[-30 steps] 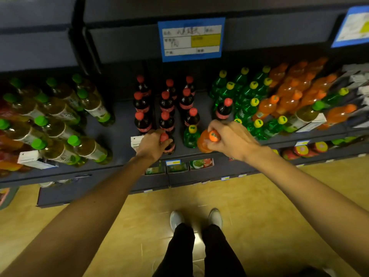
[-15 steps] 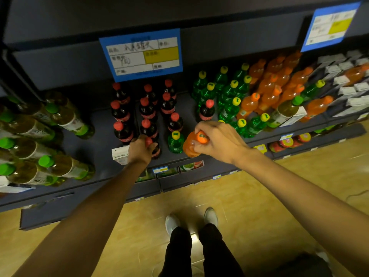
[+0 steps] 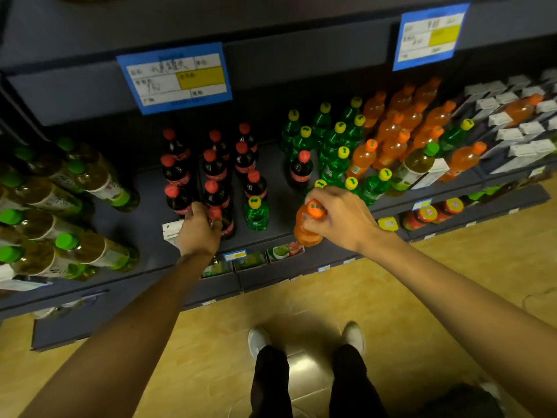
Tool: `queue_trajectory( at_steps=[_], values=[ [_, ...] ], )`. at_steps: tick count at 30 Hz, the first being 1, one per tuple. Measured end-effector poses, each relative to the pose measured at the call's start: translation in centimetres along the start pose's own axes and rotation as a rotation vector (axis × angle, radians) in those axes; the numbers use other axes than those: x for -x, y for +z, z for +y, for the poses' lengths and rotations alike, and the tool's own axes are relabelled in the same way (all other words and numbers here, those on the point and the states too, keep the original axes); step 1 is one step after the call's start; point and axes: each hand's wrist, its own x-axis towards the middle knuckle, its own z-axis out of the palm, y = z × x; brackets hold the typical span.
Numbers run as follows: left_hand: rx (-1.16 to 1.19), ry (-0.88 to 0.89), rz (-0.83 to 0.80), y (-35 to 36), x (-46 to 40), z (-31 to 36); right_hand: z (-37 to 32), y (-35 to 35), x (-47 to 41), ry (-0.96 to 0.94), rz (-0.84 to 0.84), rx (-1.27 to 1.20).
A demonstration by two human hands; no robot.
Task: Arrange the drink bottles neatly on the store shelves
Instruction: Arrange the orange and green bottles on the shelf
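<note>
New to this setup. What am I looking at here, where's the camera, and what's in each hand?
There is no robot: a person works with two bare hands. The single picture comes from a wide-angle camera worn on the head, looking down past the arms to the shoes and floor. In front is a dark store shelf with rows of drink bottles: dark cola with red caps, green with yellow caps, orange, and tea with green caps. The left hand grips a dark cola bottle with a red cap at the shelf's front. The right hand holds an orange plastic bottle with an orange cap by its neck, at the shelf's front edge.
</note>
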Motion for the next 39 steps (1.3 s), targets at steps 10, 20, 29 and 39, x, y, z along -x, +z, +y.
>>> queue_trajectory(
  at_steps=[10,20,29,39],
  values=[
    [-0.103,0.031,0.051,0.8,4.8,5.6,7.1,-3.6,1.7,0.035,-0.035,-0.173],
    [-0.091,0.104,0.039,6.0,7.9,17.5,17.2,-11.3,6.1,-0.018,0.059,-0.156],
    [0.03,0.139,0.054,6.6,5.1,21.7,20.3,-12.0,5.8,-0.039,0.096,-0.15],
    [0.088,0.064,-0.054,6.0,-2.5,23.7,18.4,-11.5,2.2,-0.051,0.151,-0.228]
  ],
)
